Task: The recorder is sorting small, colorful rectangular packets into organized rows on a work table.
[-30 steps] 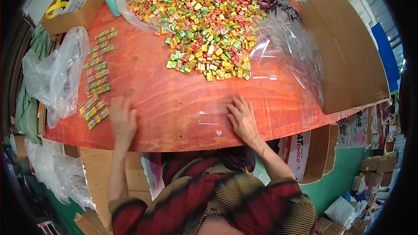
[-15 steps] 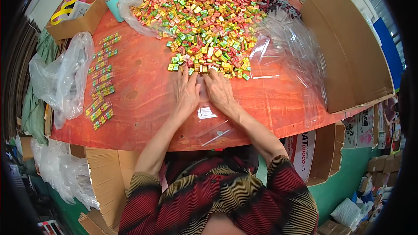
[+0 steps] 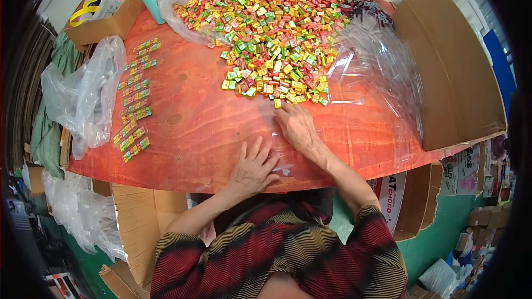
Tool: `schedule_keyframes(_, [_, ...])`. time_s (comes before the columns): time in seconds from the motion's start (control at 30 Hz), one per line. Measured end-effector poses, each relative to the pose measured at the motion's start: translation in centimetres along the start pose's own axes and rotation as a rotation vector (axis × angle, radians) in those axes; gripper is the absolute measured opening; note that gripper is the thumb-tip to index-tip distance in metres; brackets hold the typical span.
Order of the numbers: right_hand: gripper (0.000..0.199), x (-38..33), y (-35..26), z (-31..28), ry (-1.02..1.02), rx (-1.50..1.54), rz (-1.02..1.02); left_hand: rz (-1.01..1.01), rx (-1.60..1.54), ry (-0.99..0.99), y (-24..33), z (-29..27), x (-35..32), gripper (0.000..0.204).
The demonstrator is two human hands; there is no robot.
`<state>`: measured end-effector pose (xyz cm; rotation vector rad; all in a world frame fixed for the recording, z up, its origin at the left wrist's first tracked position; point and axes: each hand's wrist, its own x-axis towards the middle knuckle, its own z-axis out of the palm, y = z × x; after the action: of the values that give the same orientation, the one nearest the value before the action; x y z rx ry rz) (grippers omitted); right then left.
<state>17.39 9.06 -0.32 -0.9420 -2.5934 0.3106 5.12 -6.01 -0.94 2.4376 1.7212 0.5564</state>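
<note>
My left hand (image 3: 253, 169) lies flat near the table's front edge, its fingers spread, holding nothing I can see. A clear plastic piece (image 3: 284, 167) lies just right of it, partly hard to make out against the wood. My right hand (image 3: 298, 128) reaches to the near edge of a big pile of small, block-shaped wrapped pieces (image 3: 277, 39) in yellow, green and red. Its fingers stretch forward, and the tips are beside a single yellow piece (image 3: 277, 103). No piece shows lifted in that hand.
Flat packs with rows of the pieces (image 3: 136, 97) line the table's left side. A clear bag (image 3: 88, 99), an open carton (image 3: 105, 27) and a turquoise bottle (image 3: 151, 1) stand beyond. Clear plastic sleeves (image 3: 382, 72) heap at right, beside a tall cardboard box (image 3: 449, 66).
My left hand has drawn back from the pile toward the front edge and spread its fingers. The right hand stays near the pile's edge. The whole view has shifted slightly.
</note>
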Motion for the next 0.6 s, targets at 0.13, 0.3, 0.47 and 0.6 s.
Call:
schedule_keyframes(0.13, [0.021, 6.2, -2.5, 1.5, 0.272, 0.148, -0.134, 0.033, 0.027, -0.008, -1.3, 0.2, -0.5, 0.053])
schedule_keyframes(0.3, [0.028, 8.5, -2.7, 3.6, -0.063, -0.107, -0.154, -0.008, -0.028, 0.112, -1.7, -0.5, -0.5, 0.049])
schedule_keyframes(0.47, [0.025, 3.4, -0.5, 1.6, 0.127, 0.181, -0.237, -0.313, -0.092, 0.409, -3.6, -1.4, 1.7, 0.029])
schedule_keyframes(0.6, [0.025, 0.3, 1.5, -1.7, 0.222, 0.071, -0.145, -0.348, -0.082, 0.374, -3.8, -1.3, 3.4, 0.030])
